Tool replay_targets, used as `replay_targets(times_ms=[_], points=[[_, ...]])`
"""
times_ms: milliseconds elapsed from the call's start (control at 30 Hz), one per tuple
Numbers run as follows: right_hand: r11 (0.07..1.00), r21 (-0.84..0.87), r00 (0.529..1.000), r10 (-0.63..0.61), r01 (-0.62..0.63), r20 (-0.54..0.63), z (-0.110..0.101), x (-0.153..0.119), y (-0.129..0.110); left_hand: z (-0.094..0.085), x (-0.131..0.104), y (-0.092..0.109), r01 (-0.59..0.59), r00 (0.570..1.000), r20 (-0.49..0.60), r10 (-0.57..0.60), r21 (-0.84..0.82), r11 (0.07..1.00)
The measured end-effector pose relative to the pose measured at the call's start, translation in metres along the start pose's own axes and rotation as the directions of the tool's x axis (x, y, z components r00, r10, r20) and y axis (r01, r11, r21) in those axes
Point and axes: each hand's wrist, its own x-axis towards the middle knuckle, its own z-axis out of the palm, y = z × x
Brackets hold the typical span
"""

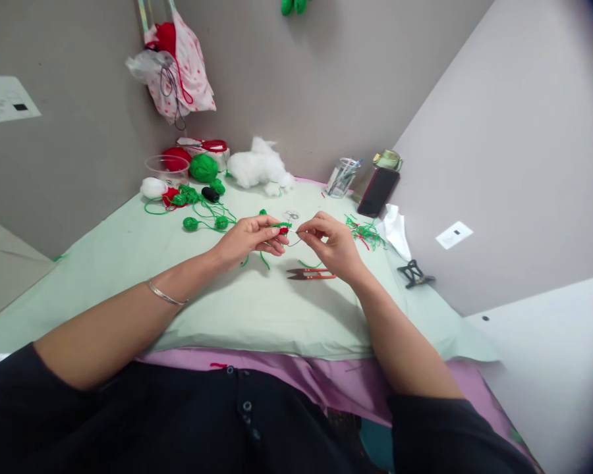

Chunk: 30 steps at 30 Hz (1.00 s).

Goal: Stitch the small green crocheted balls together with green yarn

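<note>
Between the thumb and fingers of my left hand is a small red and green crocheted piece, partly covered by the fingers. My right hand is closed in a pinch just to the right of it. From that pinch a thin light needle reaches the piece, and a dark thread loops below. Green yarn tails hang under my left hand. On the cloth below my right hand lie orange-handled thread snips, their dark blades pointing left.
Green yarn balls, a black thread spool and white stuffing sit at the back. Yarn scraps, a phone, a clear cup of pens and a black stand are on the right. A polka-dot bag hangs on the wall.
</note>
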Motion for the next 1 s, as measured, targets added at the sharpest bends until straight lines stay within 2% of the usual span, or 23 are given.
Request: replay_targets(times_ms=[433,700,833,933,1000], points=[[0.989,0.144,0.996,-0.039,0.027,0.086,-0.003,0.003,0.005,0.003,-0.004,0.008,0.06,0.983,0.169,-0.065,0.036,0.998],[0.997,0.071,1.0,0.021,-0.021,-0.007,0.008,0.001,0.01,0.003,-0.002,0.003,0.015,0.997,0.076,-0.014,-0.011,1.0],[0.993,0.109,0.999,0.039,-0.037,-0.012,0.017,-0.002,0.009,0.004,-0.001,0.001,-0.019,1.0,0.0,0.019,-0.011,1.0],[0.995,0.094,1.0,-0.014,0.014,-0.009,0.023,-0.005,0.003,0.005,0.0,-0.001,-0.029,0.999,-0.021,0.029,0.005,1.0],[0.996,-0.021,0.996,-0.088,0.088,-0.004,0.024,-0.006,0.0,0.005,0.0,-0.002,-0.039,0.999,-0.022,0.04,0.032,0.999]])
